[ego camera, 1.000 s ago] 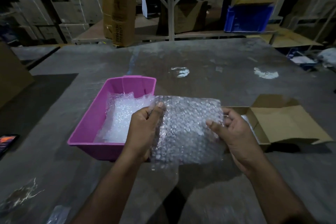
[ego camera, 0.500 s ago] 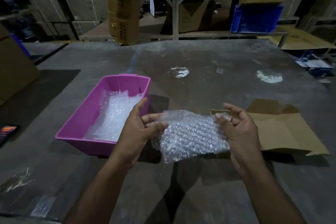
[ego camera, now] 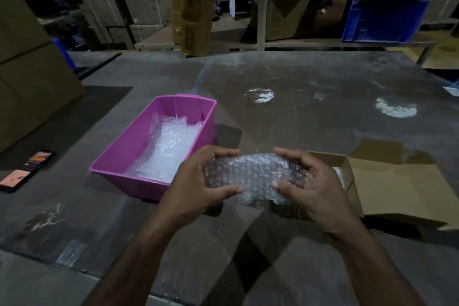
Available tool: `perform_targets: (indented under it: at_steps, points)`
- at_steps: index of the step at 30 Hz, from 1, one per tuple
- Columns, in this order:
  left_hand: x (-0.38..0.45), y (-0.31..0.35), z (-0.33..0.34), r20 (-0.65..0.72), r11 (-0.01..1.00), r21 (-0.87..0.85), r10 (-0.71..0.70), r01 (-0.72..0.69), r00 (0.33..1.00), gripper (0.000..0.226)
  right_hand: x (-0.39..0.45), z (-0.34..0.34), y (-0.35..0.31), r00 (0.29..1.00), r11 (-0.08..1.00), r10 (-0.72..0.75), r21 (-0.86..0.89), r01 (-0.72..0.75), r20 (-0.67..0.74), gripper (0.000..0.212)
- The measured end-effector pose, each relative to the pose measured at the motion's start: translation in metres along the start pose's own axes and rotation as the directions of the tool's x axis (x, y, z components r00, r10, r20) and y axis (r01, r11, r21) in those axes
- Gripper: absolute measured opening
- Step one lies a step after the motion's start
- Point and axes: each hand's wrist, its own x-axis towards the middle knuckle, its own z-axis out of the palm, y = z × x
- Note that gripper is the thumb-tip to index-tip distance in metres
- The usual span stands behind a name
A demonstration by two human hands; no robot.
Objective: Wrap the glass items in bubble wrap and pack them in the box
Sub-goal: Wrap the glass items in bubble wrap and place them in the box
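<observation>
Obs., head view, left to right. One phone (ego camera: 26, 167) lies flat at the far left of the table (ego camera: 310, 117), screen lit, well apart from everything else. One pink bin (ego camera: 124, 164) stands left of centre on the table; inside it, one loose heap of bubble wrap (ego camera: 169, 149) along the floor and up the far wall; whether anything lies under the heap cannot be told. Left hand (ego camera: 196, 184): fingers curled over the top of a bubble-wrapped bundle (ego camera: 253, 176), thumb pressed along its near lower edge, so it grips the bundle's left end. The hand sits just in front of the bin's near right corner and overlaps it in view. The bundle is one piece, held lengthwise between both hands above the table, between bin and box; the contents are hidden by the wrap, so a glass item inside cannot be confirmed. Right hand (ego camera: 315, 186): fingers curled over the top of the bundle's right end, thumb under the near edge, also gripping. One open cardboard box (ego camera: 397, 189) rests on the table at the right, flaps spread, partly behind the right hand; a small pale patch shows inside near its left wall, not identifiable. Count: two hands, one bundle, one bin, one box, one phone. Far background: shelving with stacked cartons and one blue crate (ego camera: 382, 20) at upper right.
</observation>
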Motion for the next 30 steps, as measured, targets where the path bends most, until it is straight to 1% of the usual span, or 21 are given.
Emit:
perform_targets:
  at_steps: [1, 3, 7, 8, 10, 12, 15, 17, 18, 20, 22, 24, 25, 27, 29, 30]
  points:
    - [0.0, -0.001, 0.0, -0.01, 0.999, 0.041, 0.021, -0.021, 1.0, 0.061, 0.0, 0.0, 0.0, 1.0, 1.0, -0.006, -0.015, 0.007, 0.011, 0.054]
    - [0.0, -0.005, -0.001, -0.023, 0.999, 0.031, 0.026, -0.025, 0.999, 0.054, 0.001, 0.001, -0.003, 1.0, 0.999, -0.015, -0.041, 0.015, 0.009, 0.054]
    - [0.001, -0.008, -0.005, -0.024, 0.975, -0.221, -0.033, 0.027, 0.999, 0.047, 0.0, 0.006, -0.009, 0.998, 0.989, -0.053, -0.138, 0.049, -0.019, 0.042]
    - [0.001, -0.009, -0.008, -0.028, 0.964, -0.266, -0.023, 0.015, 0.999, 0.046, 0.001, 0.007, -0.011, 0.998, 0.987, -0.063, -0.147, 0.059, -0.024, 0.04]
    - [0.004, -0.01, -0.013, -0.048, 0.958, -0.285, 0.01, -0.023, 0.999, 0.041, 0.003, 0.009, -0.013, 0.996, 0.982, -0.08, -0.174, 0.072, -0.041, 0.036]
    - [0.009, -0.013, -0.018, -0.071, 0.969, -0.24, 0.035, -0.051, 0.997, 0.033, 0.007, 0.013, -0.015, 0.993, 0.971, -0.109, -0.217, 0.096, -0.051, 0.03]
    - [0.018, -0.022, -0.027, -0.094, 0.986, -0.147, 0.061, -0.074, 0.994, 0.019, 0.014, 0.026, -0.019, 0.98, 0.94, -0.18, -0.309, 0.146, -0.086, 0.014]
    - [0.023, -0.027, -0.036, -0.107, 0.992, -0.088, 0.084, -0.093, 0.991, 0.017, 0.018, 0.035, -0.02, 0.97, 0.92, -0.199, -0.368, 0.137, -0.136, 0.006]
    - [0.026, -0.03, -0.041, -0.11, 0.993, -0.033, 0.105, -0.11, 0.988, 0.019, 0.02, 0.039, -0.019, 0.966, 0.905, -0.197, -0.411, 0.113, -0.17, 0.006]
    - [0.032, -0.034, -0.051, -0.084, 0.991, 0.057, 0.126, -0.121, 0.988, 0.017, 0.024, 0.045, -0.018, 0.954, 0.864, -0.195, -0.5, 0.057, -0.229, 0.015]
    - [0.038, -0.039, -0.059, -0.046, 0.99, 0.054, 0.132, -0.13, 0.99, 0.015, 0.027, 0.051, -0.021, 0.945, 0.845, -0.208, -0.534, 0.043, -0.253, 0.021]
    - [0.042, -0.044, -0.063, -0.016, 0.994, -0.053, 0.093, -0.093, 0.996, 0.019, 0.031, 0.058, -0.023, 0.952, 0.856, -0.203, -0.514, 0.059, -0.228, 0.026]
    - [0.043, -0.044, -0.065, 0.016, 0.99, -0.134, 0.044, -0.041, 0.999, 0.023, 0.033, 0.06, -0.022, 0.961, 0.881, -0.181, -0.469, 0.063, -0.21, 0.029]
    - [0.046, -0.046, -0.066, 0.089, 0.963, -0.265, -0.023, 0.046, 0.996, 0.027, 0.035, 0.064, -0.019, 0.973, 0.945, -0.119, -0.324, 0.049, -0.2, 0.03]
    - [0.047, -0.05, -0.064, 0.159, 0.915, -0.389, -0.047, 0.106, 0.986, 0.024, 0.035, 0.071, -0.015, 0.968, 0.982, -0.054, -0.191, 0.006, -0.246, 0.034]
    - [0.048, -0.052, -0.063, 0.194, 0.874, -0.461, -0.067, 0.151, 0.979, 0.027, 0.034, 0.074, -0.014, 0.962, 0.989, -0.032, -0.148, -0.009, -0.273, 0.035]
